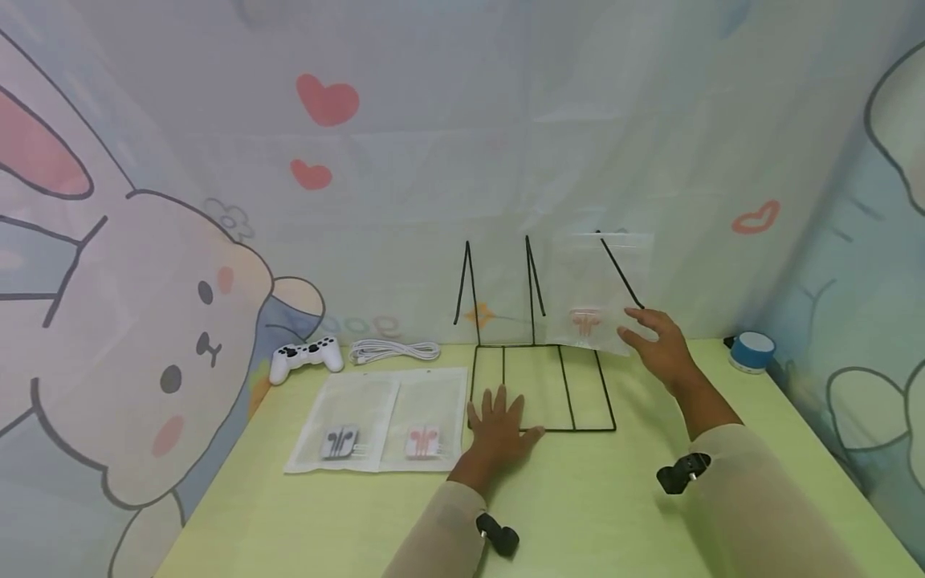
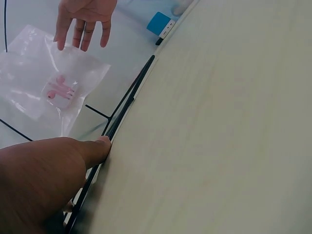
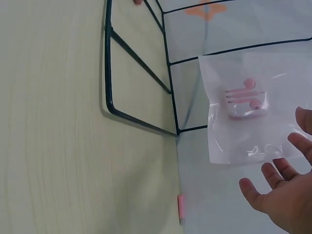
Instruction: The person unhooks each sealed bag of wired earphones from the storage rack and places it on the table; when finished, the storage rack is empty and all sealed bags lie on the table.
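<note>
A black wire display rack (image 1: 578,431) stands against the back wall, its hooks jutting toward me. On the right-hand hook hangs a clear zip bag (image 1: 567,277) with pink earphones (image 3: 246,100) in a small case inside. My right hand (image 1: 663,351) is beside the lower right edge of that bag, fingers spread and holding nothing; whether a fingertip touches the plastic I cannot tell. Fingers fanned out, my left hand (image 1: 499,437) presses on the front left part of the rack's base. In the left wrist view its thumb (image 2: 100,148) lies over the front bar.
Left of the rack, two more zip bags lie side by side, one with dark earphones (image 1: 340,441), one with pink earphones (image 1: 422,441). Behind them are a white game controller (image 1: 306,356) and a coiled white cable (image 1: 393,351). A blue-and-white round object (image 1: 752,352) stands at the right.
</note>
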A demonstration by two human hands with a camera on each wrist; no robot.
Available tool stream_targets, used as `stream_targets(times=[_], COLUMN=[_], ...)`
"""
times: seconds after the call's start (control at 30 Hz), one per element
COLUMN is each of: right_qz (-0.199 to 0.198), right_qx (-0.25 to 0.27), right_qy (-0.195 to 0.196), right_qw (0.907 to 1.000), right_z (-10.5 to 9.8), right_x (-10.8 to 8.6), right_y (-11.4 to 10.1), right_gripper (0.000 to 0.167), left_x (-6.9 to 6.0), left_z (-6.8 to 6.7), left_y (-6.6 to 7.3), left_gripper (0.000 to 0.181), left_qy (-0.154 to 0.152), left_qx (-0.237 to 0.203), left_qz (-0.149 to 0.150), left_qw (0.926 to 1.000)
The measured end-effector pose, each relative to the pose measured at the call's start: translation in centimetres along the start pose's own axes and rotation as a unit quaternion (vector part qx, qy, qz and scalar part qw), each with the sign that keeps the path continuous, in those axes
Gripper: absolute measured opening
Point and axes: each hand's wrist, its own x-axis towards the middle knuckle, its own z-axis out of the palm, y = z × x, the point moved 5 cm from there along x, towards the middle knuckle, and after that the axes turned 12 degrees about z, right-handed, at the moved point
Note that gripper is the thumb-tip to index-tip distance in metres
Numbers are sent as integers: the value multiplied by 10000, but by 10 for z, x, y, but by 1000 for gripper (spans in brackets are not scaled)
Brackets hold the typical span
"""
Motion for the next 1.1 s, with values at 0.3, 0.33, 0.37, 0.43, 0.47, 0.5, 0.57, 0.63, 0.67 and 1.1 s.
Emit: stream_targets(times=[0.3,0.33,0.37,0.43,0.47,0.5,0.57,0.63,0.67,1.1], right_qz=[-248,-232,-221,-170,-115,-64,54,175,225,195], right_qx=[222,271,323,406,469,494,651,784,844,1066], right_qy=[466,468,450,411,372,314,188,66,8,409], right_qw=[9984,9983,9982,9982,9981,9983,9977,9967,9962,9933], right_z=[5,6,7,8,8,9,9,8,8,-2], right_x=[5,8,11,18,21,24,28,31,32,22], right_y=[-15,-16,-17,-18,-17,-16,-13,-10,-9,-10], right_gripper=[51,50,50,49,49,50,50,50,50,51], left_x=[2,1,1,1,1,1,1,1,1,-1], left_z=[0,0,-1,-3,-4,-3,-1,1,3,2], left_y=[-3,-3,-3,-4,-4,-4,-4,-3,-2,-2], left_gripper=[76,76,76,75,75,75,76,76,76,75], left_qy=[-30,-27,-18,40,55,65,49,28,4,-14], left_qx=[22,14,-4,-24,-41,-58,-41,-62,-81,-93], left_qz=[-4,-18,-35,-62,-67,-67,-40,2,14,-26], left_qw=[10000,10000,10000,10000,10000,9999,10000,10000,10000,10000])
